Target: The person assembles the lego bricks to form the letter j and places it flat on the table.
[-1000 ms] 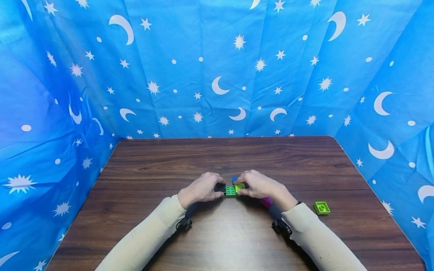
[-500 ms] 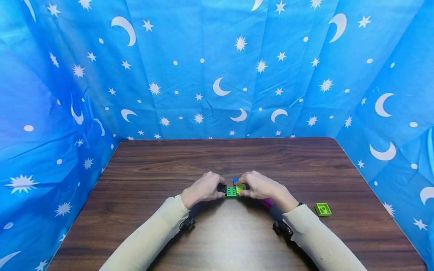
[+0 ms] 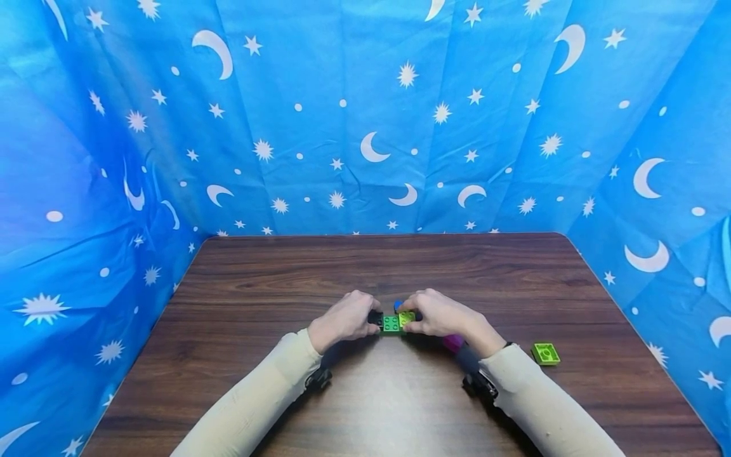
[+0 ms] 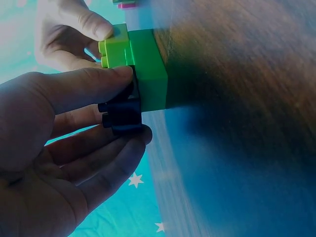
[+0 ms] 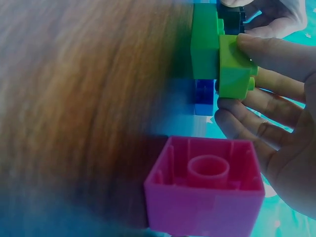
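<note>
A green toy building brick stands on the table between both hands, its middle studs bare. My left hand pinches a black brick seated at the green one's left end, thumb on one side and fingers on the other. At the right end my right hand pinches a lime brick between thumb and fingers. The black and lime bricks sit on top of the green brick, apart from each other. Studs on the lime brick show in both wrist views.
A blue brick lies just behind the lime one. Beside the right wrist, a pink brick rests with its hollow side showing. Farther right, another lime brick lies hollow side up on the wooden table.
The head view has shifted slightly, so everything appears a little lower and to the right. Both hands keep the same hold on the bricks.
</note>
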